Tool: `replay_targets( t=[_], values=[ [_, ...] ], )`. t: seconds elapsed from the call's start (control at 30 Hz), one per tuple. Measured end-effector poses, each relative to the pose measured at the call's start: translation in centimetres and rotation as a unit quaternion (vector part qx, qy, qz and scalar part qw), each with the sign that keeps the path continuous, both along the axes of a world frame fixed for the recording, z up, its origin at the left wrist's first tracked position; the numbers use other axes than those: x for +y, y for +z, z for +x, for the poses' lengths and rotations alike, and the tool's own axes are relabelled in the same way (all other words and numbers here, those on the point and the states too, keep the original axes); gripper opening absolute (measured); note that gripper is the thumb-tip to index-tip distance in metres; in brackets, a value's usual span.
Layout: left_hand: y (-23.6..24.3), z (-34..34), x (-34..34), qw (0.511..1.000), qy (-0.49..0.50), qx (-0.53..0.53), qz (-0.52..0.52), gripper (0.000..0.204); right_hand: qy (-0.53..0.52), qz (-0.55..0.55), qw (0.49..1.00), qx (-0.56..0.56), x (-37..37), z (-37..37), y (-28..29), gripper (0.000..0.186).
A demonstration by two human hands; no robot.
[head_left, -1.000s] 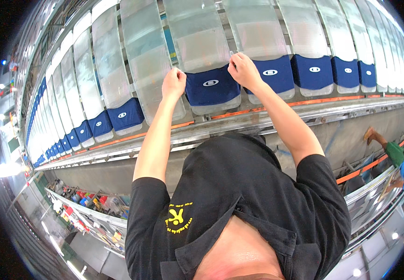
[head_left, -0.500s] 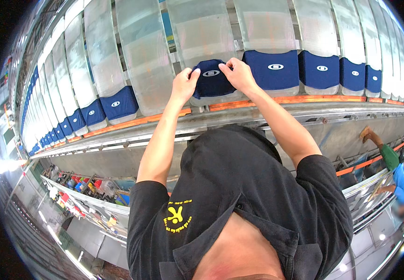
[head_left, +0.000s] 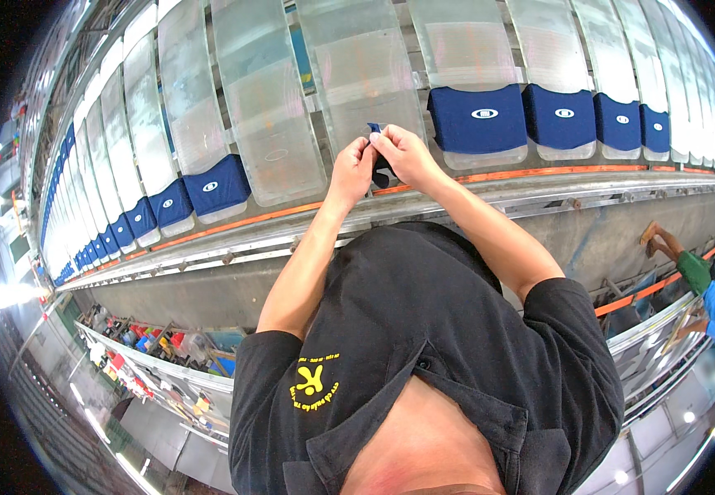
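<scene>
Over the near end of a pale board [head_left: 361,70], mid-row, the two hands meet, fingertips nearly touching. The left hand [head_left: 352,169] and the right hand [head_left: 405,153] each keep a narrow grip, pinching a dark blue cloth [head_left: 381,177] bunched small between them, one bit poking up on the far side, the rest hanging on the near side. Just to the right, a blue cover [head_left: 460,132] with a white oval sits on the next board's near end; to the left, a bare board [head_left: 271,99] shows a faint oval, and beyond it another cover [head_left: 227,195]. Along the near side run an orange strip [head_left: 530,174] and a metal rail [head_left: 473,195].
</scene>
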State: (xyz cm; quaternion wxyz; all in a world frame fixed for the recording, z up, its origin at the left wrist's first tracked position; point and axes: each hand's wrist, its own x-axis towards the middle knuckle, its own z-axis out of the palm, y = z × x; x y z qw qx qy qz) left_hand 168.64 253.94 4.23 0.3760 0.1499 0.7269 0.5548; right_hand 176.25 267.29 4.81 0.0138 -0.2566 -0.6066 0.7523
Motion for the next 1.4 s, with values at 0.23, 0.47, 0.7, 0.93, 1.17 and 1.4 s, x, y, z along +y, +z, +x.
replay_targets(
  t=[0.23, 0.47, 0.7, 0.93, 1.17, 1.4],
  values=[
    [1.9, 1.7, -2.0, 0.999, -0.021, 0.044, -0.024, 0.028, 0.05, 0.072, 0.996, -0.025, -0.8, 2.8, 3.9, 0.027],
    [5.8, 1.8, -4.9, 0.987, -0.037, 0.151, -0.027, 0.022, 0.056, 0.18, 0.982, -0.014, 1.2, 5.6, 5.1, 0.024],
    [7.4, 0.7, -10.5, 0.981, -0.095, 0.137, -0.096, 0.016, 0.132, 0.087, 0.985, -0.072, 6.0, 9.6, 6.9, 0.018],
    [3.1, -4.0, -7.8, 0.97, -0.107, 0.154, -0.157, 0.022, 0.123, 0.149, 0.978, -0.082, 8.7, 6.2, 0.3, 0.019],
    [-0.7, -9.5, -5.0, 0.95, -0.124, 0.203, -0.2, 0.032, 0.122, 0.292, 0.943, -0.104, 11.0, 0.9, -2.3, 0.02],
    [-1.3, -12.1, -3.4, 0.936, -0.149, 0.217, -0.235, 0.033, 0.134, 0.354, 0.92, -0.106, 11.7, -0.9, -3.0, 0.02]
  ],
)
